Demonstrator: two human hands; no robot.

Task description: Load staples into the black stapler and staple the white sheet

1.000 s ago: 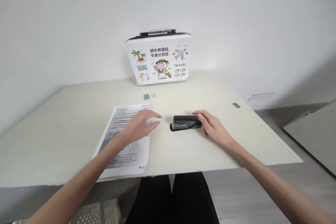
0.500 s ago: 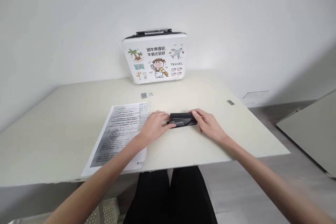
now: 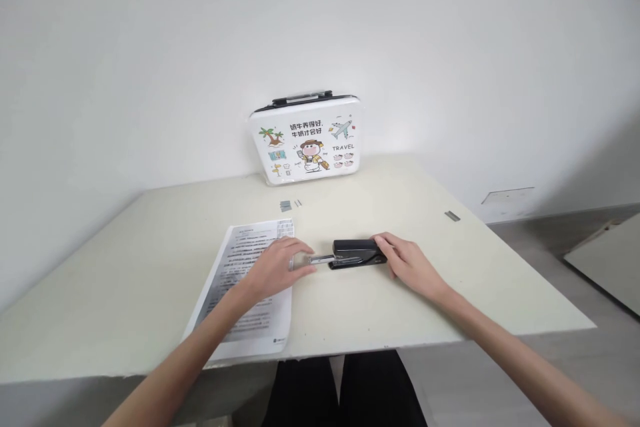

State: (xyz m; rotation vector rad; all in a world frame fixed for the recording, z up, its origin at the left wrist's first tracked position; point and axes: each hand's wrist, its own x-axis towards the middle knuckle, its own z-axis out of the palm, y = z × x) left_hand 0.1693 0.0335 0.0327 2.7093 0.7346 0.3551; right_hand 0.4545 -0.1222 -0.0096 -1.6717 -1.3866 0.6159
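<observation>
A black stapler (image 3: 356, 250) lies on the table with a narrow metal staple tray (image 3: 323, 259) sticking out of its left end. My right hand (image 3: 407, 261) grips the stapler's right end, thumb and fingers around it. My left hand (image 3: 280, 263) is at the tray's outer tip, with thumb and fingers spread apart on either side of it; whether they touch the tray I cannot tell. Below that hand and forearm lies a printed sheet of paper (image 3: 267, 317), partly covered by them.
A white carry case (image 3: 307, 140) with cartoon prints and a black handle leans against the wall at the back of the table (image 3: 125, 267). Small strips of staples (image 3: 285, 205) lie in front of it. Another staple strip (image 3: 453, 215) is near the right edge.
The metal tray has come out of the stapler's left end. My left hand has moved left off the stapler and its fingers have spread. My view has tilted up slightly.
</observation>
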